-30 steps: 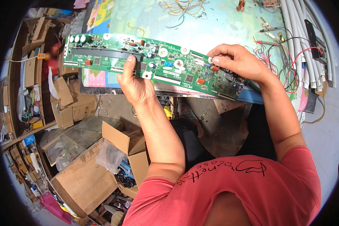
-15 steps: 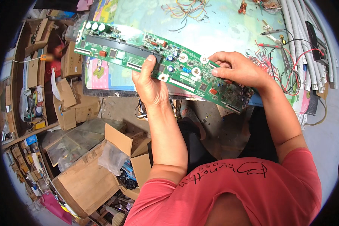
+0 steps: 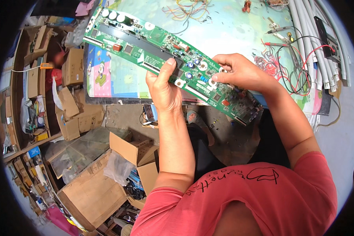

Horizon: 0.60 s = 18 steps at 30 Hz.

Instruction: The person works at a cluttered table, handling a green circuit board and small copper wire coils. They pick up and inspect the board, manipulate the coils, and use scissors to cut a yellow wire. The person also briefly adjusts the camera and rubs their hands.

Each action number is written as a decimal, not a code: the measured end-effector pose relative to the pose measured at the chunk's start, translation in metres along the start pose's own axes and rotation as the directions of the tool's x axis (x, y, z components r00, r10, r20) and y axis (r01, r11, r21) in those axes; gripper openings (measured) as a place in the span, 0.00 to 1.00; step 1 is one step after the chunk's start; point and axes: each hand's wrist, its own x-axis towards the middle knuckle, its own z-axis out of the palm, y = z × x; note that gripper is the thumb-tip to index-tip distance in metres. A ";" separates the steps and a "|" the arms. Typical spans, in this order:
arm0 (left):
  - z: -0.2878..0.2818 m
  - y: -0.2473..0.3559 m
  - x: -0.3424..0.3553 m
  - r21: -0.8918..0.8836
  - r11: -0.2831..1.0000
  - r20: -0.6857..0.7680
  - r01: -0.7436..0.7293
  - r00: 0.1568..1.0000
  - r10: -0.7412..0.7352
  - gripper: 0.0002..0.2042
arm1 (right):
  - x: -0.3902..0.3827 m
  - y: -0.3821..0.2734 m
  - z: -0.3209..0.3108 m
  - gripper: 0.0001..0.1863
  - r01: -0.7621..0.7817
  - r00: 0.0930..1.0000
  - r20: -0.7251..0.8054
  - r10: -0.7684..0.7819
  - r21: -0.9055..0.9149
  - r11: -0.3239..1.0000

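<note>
A long green circuit board (image 3: 133, 59) is held up over the near edge of the table, slanting from upper left down to lower right. It carries a long black heat sink (image 3: 135, 40), white-topped capacitors (image 3: 113, 15), small blue capacitors and several chips. My left hand (image 3: 165, 84) grips the board's lower edge near its middle, thumb on top by the heat sink's end and fingers hidden beneath. My right hand (image 3: 240, 72) pinches the upper edge right of the middle, thumb on the face. The board's right end hangs in shadow below my right hand.
The table (image 3: 232, 35) has a patterned cover. Loose wires (image 3: 190, 10) lie at its far side; test leads (image 3: 277, 44), red wires and grey tubes (image 3: 308, 39) lie right. Cardboard boxes (image 3: 76, 67) and a wooden shelf stand left. An open box (image 3: 147, 173) sits below.
The board has tilted more steeply: its left end has risen and shifted right, while its right end has dropped slightly. Both hands keep their hold, the left having moved a little right.
</note>
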 end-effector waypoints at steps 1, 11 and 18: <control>0.001 -0.001 0.000 0.007 1.000 0.000 0.006 1.000 -0.006 0.17 | 0.001 0.004 0.000 0.17 0.026 1.000 0.002 -0.026 0.013 1.000; 0.002 -0.005 -0.002 -0.004 0.999 0.044 0.039 0.998 -0.038 0.17 | 0.002 0.007 -0.002 0.15 0.030 0.999 0.038 -0.033 0.075 0.997; 0.002 -0.003 -0.002 -0.021 0.996 0.120 0.090 0.989 -0.087 0.17 | 0.000 -0.001 -0.001 0.18 0.018 0.997 0.066 -0.027 0.137 0.990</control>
